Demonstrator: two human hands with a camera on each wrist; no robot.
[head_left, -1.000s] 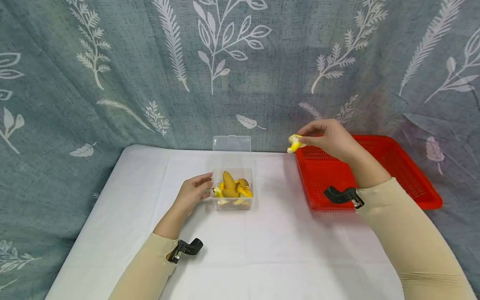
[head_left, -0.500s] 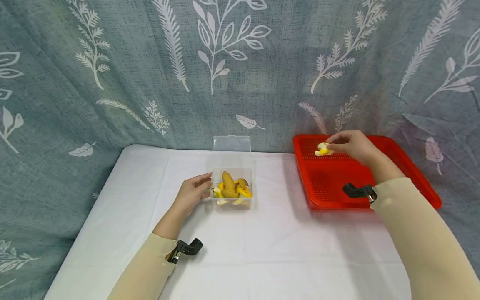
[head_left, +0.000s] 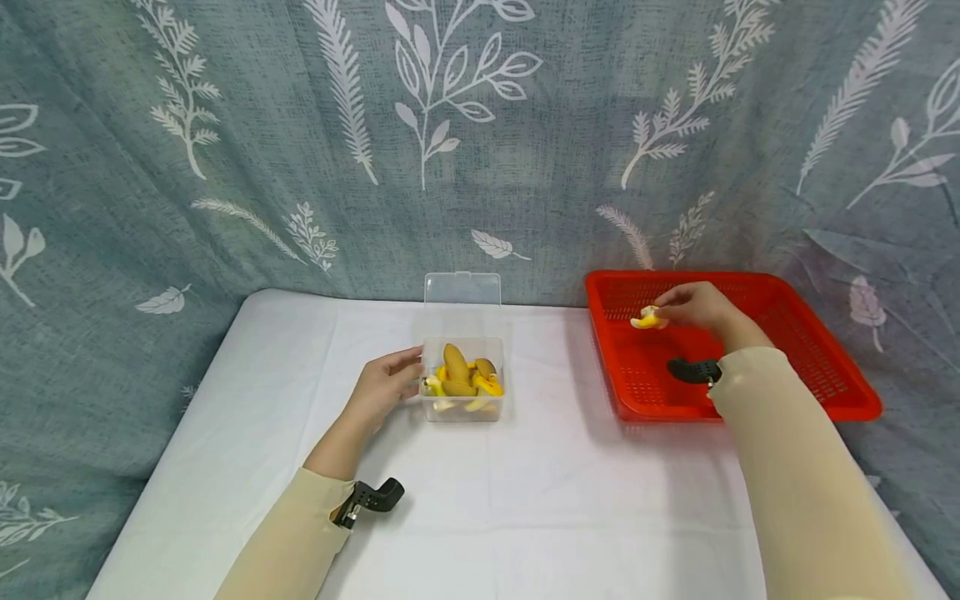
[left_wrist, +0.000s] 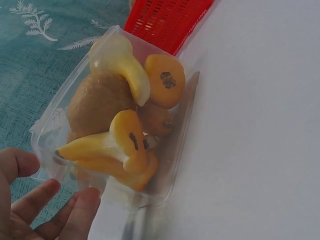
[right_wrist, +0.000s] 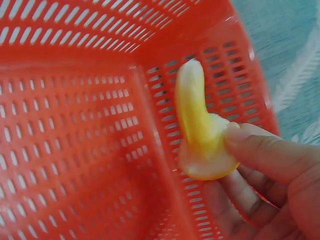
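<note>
My right hand [head_left: 697, 307] pinches a small yellow mushroom [head_left: 649, 318] with a pale, curved stem between thumb and fingers. In the right wrist view the mushroom [right_wrist: 197, 130] hangs over the inside of the red basket [head_left: 630, 400], near one perforated wall. My left hand [head_left: 386, 385] rests its fingertips against the left side of a clear plastic box [head_left: 465, 412]. Inside the box lie several yellow-orange mushrooms [left_wrist: 127, 137], some with black marks, and brown rounded pieces [left_wrist: 97, 102].
The box's clear lid [head_left: 462, 288] stands open behind it, toward the back edge. White cloth [head_left: 555, 500] covers the table. A blue-grey curtain [head_left: 300, 150] with white leaf prints hangs behind. The basket fills the table's right rear corner.
My right hand has carried the mushroom rightward from beside the basket's left rim, then lower into the basket. The left hand and the box have stayed in place.
</note>
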